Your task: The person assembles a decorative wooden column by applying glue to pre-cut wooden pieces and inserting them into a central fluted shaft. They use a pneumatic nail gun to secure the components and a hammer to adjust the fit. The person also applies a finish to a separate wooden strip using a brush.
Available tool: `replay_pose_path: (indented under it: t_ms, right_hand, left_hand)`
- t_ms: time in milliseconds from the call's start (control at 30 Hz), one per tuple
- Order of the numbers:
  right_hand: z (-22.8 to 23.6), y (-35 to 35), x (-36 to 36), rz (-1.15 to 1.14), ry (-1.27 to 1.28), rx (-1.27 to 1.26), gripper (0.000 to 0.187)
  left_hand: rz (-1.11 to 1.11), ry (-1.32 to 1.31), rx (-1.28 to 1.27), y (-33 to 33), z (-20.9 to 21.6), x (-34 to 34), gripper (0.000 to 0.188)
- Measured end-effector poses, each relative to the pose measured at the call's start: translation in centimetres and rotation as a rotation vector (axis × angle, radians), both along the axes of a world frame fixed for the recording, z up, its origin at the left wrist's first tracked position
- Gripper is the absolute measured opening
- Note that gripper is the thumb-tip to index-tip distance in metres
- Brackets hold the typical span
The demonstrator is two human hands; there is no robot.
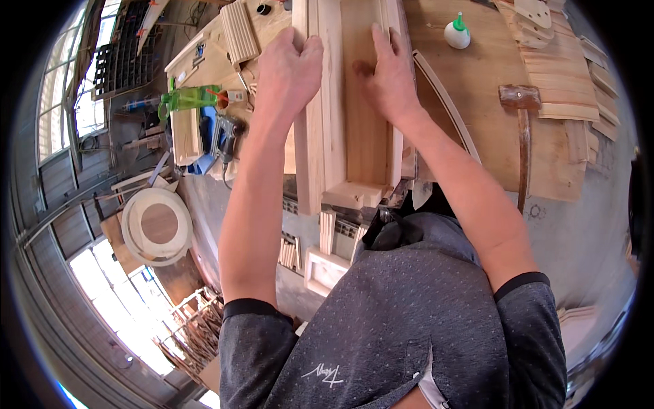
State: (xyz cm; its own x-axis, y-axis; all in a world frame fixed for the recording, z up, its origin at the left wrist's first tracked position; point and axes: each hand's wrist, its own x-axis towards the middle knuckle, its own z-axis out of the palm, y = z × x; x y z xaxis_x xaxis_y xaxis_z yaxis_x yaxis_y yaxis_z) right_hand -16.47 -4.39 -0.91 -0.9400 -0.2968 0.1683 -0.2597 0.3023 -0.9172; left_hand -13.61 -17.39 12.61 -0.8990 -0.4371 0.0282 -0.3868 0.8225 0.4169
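A long pale wooden frame [332, 129] with stepped edges and a recessed panel [364, 146] stretches away from my body on the bench. My left hand [291, 71] is closed at the frame's left side rail, fingers bent over its edge; the fingertips are partly hidden. Over the right part of the recess is my right hand [390, 85], its fingers stretched and the thumb apart, and no object shows in it. The fingers lie close to the right rail; whether they touch it I cannot tell. A thin curved wooden strip [446, 102] lies just right of that hand.
On the right side of the bench are a wooden mallet [521, 99], a white glue bottle [457, 34] with green cap and stacked wooden pieces [558, 68]. Leftward are a green bottle [191, 99], a power tool [228, 136] and a ribbed board [238, 33]. A round wooden ring [178, 249] stands lower left.
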Motion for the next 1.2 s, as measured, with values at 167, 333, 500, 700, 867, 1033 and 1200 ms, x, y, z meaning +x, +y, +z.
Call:
replay_pose_path:
  t_ms: [167,333,500,700,867,1033,1200]
  right_hand:
    - [-0.4,-0.1,0.0,0.007,-0.006,0.007,0.073]
    - [-0.5,-0.2,0.0,-0.004,0.017,0.004,0.072]
    - [-0.5,-0.2,0.1,-0.019,0.015,0.004,0.072]
    - [-0.6,-0.1,0.0,-0.014,0.003,0.017,0.074]
    - [-0.3,0.0,0.2,-0.001,-0.023,0.038,0.076]
    - [-0.1,0.0,0.1,0.018,-0.031,0.045,0.077]
    - [-0.3,0.7,-0.8,0.032,0.016,0.041,0.073]
  left_hand:
    - [0.021,0.048,-0.011,0.5,-0.9,0.1,0.04]
    - [-0.023,0.06,-0.003,-0.9,-1.6,0.2,0.039]
    - [-0.021,0.075,-0.004,-1.0,-1.8,0.3,0.04]
    - [0.0,0.044,-0.008,-0.6,-1.5,0.2,0.04]
    - [0.01,-0.063,0.094,-0.5,-0.8,0.3,0.039]
    - [0.08,-0.157,0.126,-0.1,-0.2,0.1,0.042]
    - [0.044,-0.156,0.044,0.0,-0.1,-0.3,0.042]
